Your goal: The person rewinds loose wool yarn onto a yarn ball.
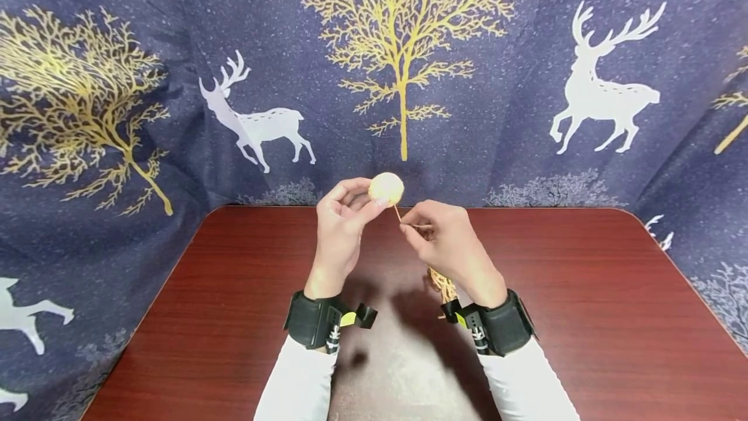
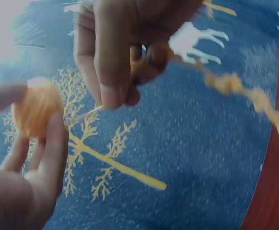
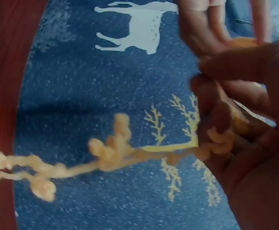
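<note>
A small pale-orange ball of yarn is held up over the far side of the table by my left hand, its thumb and fingers around the ball. From the ball a taut strand runs to my right hand, which pinches it between thumb and fingertips. Behind that pinch, kinked, knotty yarn passes through the right hand's curled fingers and hangs down. It leads to a loose heap of yarn, partly hidden under the right wrist in the head view.
A reddish-brown wooden table with rounded far corners lies beneath both hands. Just past its far edge hangs a dark blue cloth printed with white deer and golden trees. Black wrist straps with small cameras sit on both wrists.
</note>
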`<state>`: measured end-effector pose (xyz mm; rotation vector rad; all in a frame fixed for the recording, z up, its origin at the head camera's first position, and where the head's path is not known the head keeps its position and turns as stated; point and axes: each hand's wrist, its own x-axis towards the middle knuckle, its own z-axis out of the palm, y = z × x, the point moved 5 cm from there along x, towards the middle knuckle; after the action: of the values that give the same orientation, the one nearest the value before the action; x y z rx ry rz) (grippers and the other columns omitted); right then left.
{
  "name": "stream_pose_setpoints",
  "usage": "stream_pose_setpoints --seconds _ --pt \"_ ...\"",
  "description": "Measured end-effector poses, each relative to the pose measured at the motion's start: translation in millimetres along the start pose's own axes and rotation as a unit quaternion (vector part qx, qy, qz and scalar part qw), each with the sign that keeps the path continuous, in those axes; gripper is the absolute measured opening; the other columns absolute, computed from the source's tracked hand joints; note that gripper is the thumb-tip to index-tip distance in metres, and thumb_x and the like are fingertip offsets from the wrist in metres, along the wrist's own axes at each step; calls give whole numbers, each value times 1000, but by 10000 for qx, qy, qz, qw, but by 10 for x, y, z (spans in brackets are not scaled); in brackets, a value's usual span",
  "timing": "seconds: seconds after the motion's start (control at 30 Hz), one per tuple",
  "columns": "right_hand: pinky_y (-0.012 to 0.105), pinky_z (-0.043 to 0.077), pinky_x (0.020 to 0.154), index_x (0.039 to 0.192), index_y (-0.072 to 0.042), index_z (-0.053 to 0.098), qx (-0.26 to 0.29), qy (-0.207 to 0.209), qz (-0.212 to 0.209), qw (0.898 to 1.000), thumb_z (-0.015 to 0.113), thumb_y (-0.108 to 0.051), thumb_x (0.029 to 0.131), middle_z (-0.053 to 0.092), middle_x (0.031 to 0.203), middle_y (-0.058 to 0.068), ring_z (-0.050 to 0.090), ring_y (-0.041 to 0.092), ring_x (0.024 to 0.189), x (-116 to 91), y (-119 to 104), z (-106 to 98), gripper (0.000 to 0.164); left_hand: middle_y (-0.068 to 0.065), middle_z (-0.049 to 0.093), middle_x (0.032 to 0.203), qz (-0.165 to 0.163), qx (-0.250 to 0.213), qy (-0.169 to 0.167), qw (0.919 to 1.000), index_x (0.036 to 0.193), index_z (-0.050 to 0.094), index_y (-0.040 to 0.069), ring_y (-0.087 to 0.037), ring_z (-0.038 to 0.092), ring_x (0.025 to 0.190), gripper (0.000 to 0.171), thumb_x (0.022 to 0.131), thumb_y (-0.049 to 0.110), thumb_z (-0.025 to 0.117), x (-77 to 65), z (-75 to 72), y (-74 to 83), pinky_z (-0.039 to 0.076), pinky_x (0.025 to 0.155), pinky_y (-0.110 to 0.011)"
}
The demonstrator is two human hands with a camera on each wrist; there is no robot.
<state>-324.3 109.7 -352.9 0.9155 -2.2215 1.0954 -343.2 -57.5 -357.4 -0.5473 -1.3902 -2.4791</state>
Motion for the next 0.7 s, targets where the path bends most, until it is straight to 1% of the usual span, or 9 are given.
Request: stream_pose_setpoints --seconds 0.1,0.17,0.3,0.43,0.5,0.53,0.57,0.63,0.7 --pt "25 57 61 86 -11 72 88 -465 103 9988 76 3 83 69 79 -5 63 7 69 -6 -46 -6 14 -10 68 103 262 885 387 9950 104 67 -3 -18 70 91 30 78 -17 73 20 -67 -10 60 81 -28" --pt "26 55 59 87 -13 73 331 -703 314 9965 76 0 85 68 78 -8 62 8 66 -13 -60 -30 14 -13 67 105 386 1543 386 9865 106 66 -7 -19 69 92 31 78 -14 77 25 -89 -8 61 81 -30" --pt "26 54 56 89 -15 74 1167 -729 827 9870 77 -2 88 68 76 -6 62 11 64 -31 -39 -126 13 -19 67 106 592 2696 -113 9611 107 65 -9 -27 68 94 34 77 -11 80 28 -85 -22 62 83 -36" --pt "23 52 51 91 -5 74 2210 -120 1170 9682 75 4 87 70 77 5 60 11 61 -40 47 -238 10 -15 70 101 607 3548 -874 9289 106 67 -4 -27 69 92 33 76 -7 83 8 -54 -74 61 85 -32" --pt "21 49 47 90 1 73 2939 283 1337 9460 73 9 86 69 76 8 59 10 59 -41 95 -277 9 -11 70 98 581 3919 -1273 9093 104 68 -1 -22 69 91 33 76 -4 84 -12 -31 -99 60 86 -29" --pt "20 48 47 90 1 73 3380 461 1418 9293 70 11 86 69 76 8 58 10 58 -41 117 -287 11 -8 69 97 552 4074 -1479 8995 104 68 1 -20 68 90 32 76 -2 85 -25 -18 -111 59 86 -29" --pt "19 47 48 90 1 73 3823 618 1498 9097 68 13 87 69 75 8 58 9 58 -39 132 -292 13 -6 69 97 514 4192 -1686 8906 103 68 2 -17 68 90 32 76 0 86 -38 -4 -122 59 86 -29" --pt "17 47 51 89 0 73 4682 888 1672 8631 64 14 88 70 76 6 58 10 61 -39 161 -293 16 -5 69 97 406 4202 -2115 8815 102 68 3 -16 67 89 32 76 0 86 -64 25 -145 59 87 -32" --pt "16 45 52 89 -3 74 5378 1091 1814 8160 61 13 91 70 77 5 57 10 62 -36 187 -287 20 -4 69 97 235 4034 -2523 8792 102 67 3 -15 68 89 32 76 -1 86 -94 52 -164 60 86 -35"
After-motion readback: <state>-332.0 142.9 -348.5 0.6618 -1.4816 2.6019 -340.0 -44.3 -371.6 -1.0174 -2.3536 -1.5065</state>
